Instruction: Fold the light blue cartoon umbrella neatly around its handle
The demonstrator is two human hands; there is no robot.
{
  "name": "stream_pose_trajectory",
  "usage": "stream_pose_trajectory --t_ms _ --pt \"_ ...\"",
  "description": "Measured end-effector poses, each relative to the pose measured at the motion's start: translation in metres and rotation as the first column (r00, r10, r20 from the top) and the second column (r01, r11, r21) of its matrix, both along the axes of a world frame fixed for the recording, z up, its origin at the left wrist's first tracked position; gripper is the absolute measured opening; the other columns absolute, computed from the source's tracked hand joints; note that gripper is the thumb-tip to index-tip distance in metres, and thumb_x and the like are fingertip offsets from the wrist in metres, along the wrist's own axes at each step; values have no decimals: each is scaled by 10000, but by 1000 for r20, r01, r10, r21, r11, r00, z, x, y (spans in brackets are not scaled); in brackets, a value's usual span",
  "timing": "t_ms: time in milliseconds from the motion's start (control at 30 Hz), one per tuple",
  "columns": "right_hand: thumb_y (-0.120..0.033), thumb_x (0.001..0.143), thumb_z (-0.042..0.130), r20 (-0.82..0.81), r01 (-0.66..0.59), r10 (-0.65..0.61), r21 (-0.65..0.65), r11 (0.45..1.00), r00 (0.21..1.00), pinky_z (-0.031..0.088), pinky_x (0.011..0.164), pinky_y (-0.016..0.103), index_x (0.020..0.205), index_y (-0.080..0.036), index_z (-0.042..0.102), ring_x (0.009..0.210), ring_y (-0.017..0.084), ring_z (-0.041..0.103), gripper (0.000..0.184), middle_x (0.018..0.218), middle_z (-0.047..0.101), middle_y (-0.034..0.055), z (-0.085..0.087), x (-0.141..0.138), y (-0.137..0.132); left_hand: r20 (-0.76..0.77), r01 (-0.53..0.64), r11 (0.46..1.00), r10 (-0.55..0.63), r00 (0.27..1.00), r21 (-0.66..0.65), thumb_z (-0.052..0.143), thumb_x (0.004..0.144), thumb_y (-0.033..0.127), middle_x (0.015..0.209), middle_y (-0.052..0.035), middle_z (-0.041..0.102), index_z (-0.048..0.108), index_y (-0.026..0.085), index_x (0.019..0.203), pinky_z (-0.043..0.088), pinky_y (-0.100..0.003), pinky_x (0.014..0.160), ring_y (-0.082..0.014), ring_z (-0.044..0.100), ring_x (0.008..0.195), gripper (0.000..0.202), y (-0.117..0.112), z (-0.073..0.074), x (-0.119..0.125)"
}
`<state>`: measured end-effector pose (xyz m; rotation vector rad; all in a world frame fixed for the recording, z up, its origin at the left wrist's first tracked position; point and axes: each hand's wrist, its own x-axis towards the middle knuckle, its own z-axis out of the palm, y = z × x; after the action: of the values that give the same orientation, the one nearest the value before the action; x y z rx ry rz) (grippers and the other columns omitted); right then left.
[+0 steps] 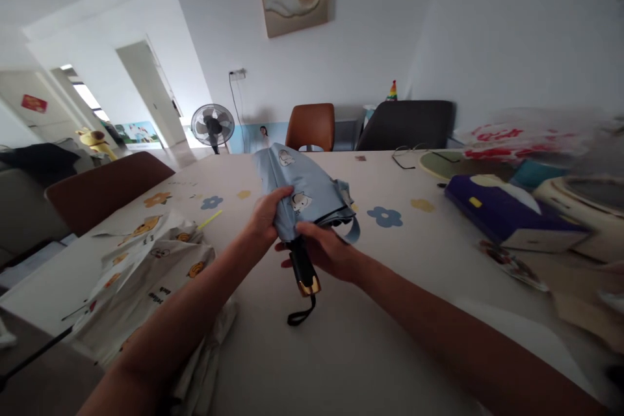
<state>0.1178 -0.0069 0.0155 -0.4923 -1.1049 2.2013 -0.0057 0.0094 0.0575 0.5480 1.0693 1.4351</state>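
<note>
A folding umbrella [312, 175] with light blue cloth and small white cartoon figures is held over the table, its canopy collapsed and loosely gathered. Its black handle [303, 266] points down toward me, ending in a gold-coloured tip with a black wrist loop [301, 318]. My left hand [267, 216] grips the folded cloth from the left side, thumb on top. On the right, my right hand [326, 248] closes around the cloth's lower end and the top of the handle; some of its fingers are hidden behind. A loose blue strap [351, 231] hangs at the umbrella's right edge.
A crumpled patterned cloth [146, 273] covers the table's left side. Rightward on the white table [380, 318] are a purple box [507, 211], a plastic bag [526, 136] and eyeglasses [404, 159]. Chairs [311, 125] and a fan [213, 125] stand beyond.
</note>
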Motion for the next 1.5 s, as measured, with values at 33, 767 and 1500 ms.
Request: stream_pose_trajectory --t_ms 33,767,1500 --pt "-363 769 577 -24 16 -16 -1 1000 1000 517 706 396 973 -170 593 855 218 608 281 883 629 69 1 3 4 24 32 999 -31 999 -24 603 692 172 596 -26 628 607 101 807 534 -251 575 -139 609 530 136 1 3 -2" --pt "-160 716 595 223 75 -47 -118 990 974 522 421 288 798 -97 585 575 182 636 104 747 648 79 -7 -9 -9 -203 24 999 -30 979 -34 694 602 315 663 -44 650 606 127 833 512 -286 537 -171 614 553 310 -1 -31 13" --pt "-171 790 501 394 125 -34 -206 970 919 415 343 194 587 -149 448 320 80 427 210 396 448 -35 -23 -9 -6 -908 818 541 218 -358 -193 535 685 99 1231 -27 547 683 246 924 352 -352 965 -222 443 1141 317 87 -20 72"
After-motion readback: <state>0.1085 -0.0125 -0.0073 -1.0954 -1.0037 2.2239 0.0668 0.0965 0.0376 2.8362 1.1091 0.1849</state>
